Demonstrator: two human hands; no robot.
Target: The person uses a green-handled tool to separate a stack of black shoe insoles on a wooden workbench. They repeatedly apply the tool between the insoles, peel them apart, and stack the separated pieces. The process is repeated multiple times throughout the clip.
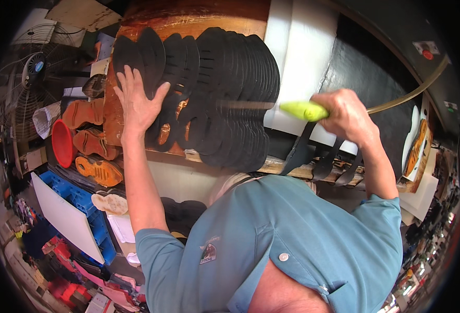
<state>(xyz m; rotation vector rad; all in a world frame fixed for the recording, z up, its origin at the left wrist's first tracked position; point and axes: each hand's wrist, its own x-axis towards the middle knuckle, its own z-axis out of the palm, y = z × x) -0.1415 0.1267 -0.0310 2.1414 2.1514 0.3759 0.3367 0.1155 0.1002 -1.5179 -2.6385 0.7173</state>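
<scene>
A worn wooden workbench (136,112) stands in a crowded workshop, with a large white sheet (297,52) and a black sheet (365,73) lying across its far end. To the left, a standing fan (31,70) faces the bench beside a red bowl (62,142) and a few orange soles (97,169), while blue plastic crates (86,206) and a leaning white board (65,216) sit on the cluttered floor below. Daylight falls brightly over the bench, and the edges of the room are dim.

Left hand (138,101) spread flat, fingers (128,78) splayed; right hand (347,112) fisted.
</scene>
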